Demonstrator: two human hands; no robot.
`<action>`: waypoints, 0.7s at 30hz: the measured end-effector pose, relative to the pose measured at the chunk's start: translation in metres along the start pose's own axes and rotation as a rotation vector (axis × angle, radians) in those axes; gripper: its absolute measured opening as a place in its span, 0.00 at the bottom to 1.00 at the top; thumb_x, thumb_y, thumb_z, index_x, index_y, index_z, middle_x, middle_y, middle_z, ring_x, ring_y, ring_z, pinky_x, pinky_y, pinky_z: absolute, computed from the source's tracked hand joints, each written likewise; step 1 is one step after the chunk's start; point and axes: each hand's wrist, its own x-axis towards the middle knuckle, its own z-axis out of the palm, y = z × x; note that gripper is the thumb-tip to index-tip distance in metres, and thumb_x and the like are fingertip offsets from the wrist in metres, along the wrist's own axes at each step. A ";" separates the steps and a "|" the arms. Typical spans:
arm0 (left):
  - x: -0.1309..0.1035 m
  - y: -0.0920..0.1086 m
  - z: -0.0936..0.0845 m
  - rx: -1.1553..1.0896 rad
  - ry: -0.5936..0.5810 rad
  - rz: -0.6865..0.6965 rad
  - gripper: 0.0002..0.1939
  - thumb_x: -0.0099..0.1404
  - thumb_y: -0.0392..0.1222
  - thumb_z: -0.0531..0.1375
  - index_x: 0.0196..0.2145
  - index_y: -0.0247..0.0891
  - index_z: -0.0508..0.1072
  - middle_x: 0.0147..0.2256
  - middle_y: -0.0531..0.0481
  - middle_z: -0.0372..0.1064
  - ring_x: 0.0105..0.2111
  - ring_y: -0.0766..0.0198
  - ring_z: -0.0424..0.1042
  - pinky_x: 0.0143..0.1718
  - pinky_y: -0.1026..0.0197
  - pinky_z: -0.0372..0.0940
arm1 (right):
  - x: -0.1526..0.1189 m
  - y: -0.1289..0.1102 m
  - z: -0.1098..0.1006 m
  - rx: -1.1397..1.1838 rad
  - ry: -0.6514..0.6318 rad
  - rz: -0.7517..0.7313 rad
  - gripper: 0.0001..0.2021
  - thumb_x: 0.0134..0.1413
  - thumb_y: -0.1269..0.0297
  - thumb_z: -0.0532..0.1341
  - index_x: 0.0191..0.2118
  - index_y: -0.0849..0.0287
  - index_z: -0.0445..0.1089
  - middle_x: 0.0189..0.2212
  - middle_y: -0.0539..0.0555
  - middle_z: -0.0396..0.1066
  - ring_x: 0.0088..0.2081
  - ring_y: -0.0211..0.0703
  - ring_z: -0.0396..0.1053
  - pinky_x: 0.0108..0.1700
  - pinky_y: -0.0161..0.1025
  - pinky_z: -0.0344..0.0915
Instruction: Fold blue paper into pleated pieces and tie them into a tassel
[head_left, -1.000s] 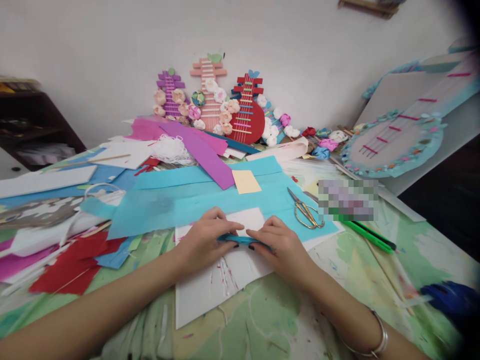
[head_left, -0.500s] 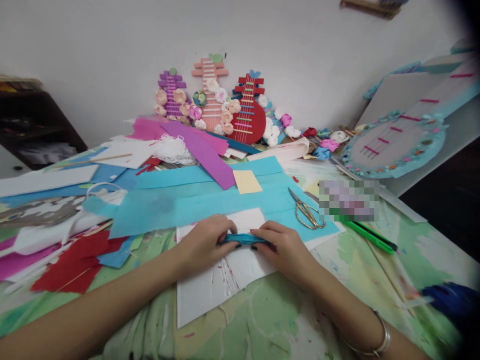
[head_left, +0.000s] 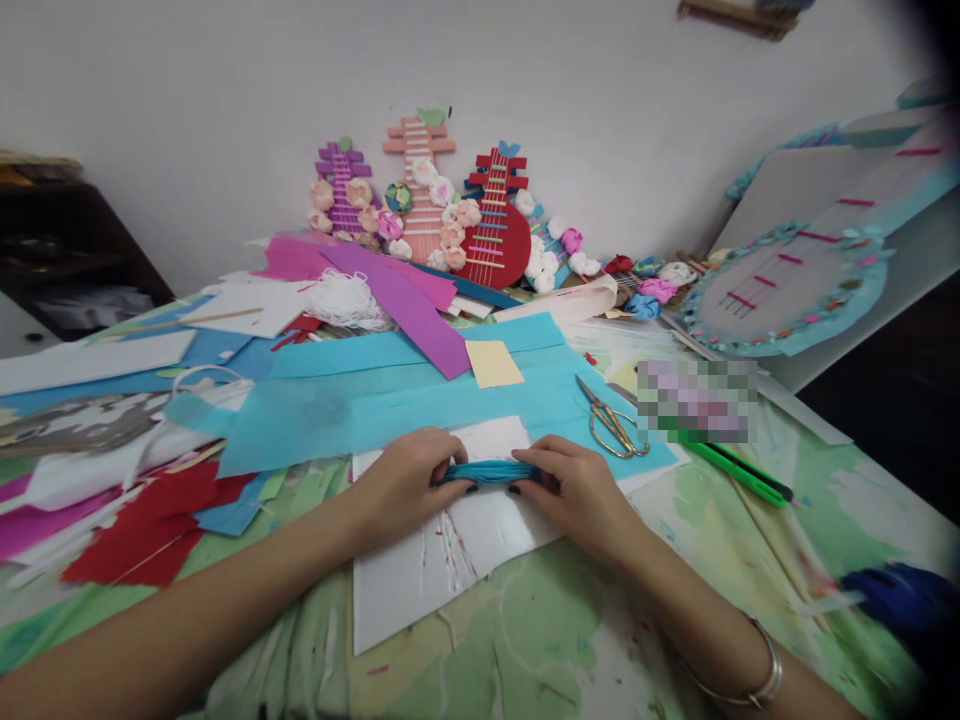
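A narrow bundle of blue crepe paper [head_left: 493,472], gathered in lengthwise folds, is stretched level between both hands. My left hand [head_left: 412,480] pinches its left end between thumb and fingers. At the other end my right hand [head_left: 581,490] grips it the same way, a bracelet on that wrist. Beneath them lies a white board [head_left: 409,590] with scratch-like marks on its surface. Just behind the hands spreads a large sheet of light blue paper [head_left: 420,390], and a small cream paper square [head_left: 495,363] rests on it.
Gold-handled scissors [head_left: 613,420] and a green utility knife [head_left: 739,470] lie to the right. Red paper [head_left: 142,530] is at the left, near white string [head_left: 345,298]. Paper instruments, one a red lute [head_left: 499,240], lean against the wall. A purple strip [head_left: 405,310] lies behind.
My right hand has shifted slightly to the right, so the hands are a little farther apart. More of the blue bundle shows between them.
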 end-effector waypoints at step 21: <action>0.001 -0.001 -0.001 -0.038 0.008 -0.008 0.05 0.60 0.38 0.58 0.27 0.36 0.68 0.22 0.56 0.61 0.24 0.68 0.60 0.26 0.65 0.54 | 0.000 -0.001 0.005 0.003 0.000 -0.108 0.11 0.59 0.71 0.56 0.43 0.59 0.75 0.32 0.55 0.73 0.31 0.38 0.72 0.34 0.34 0.68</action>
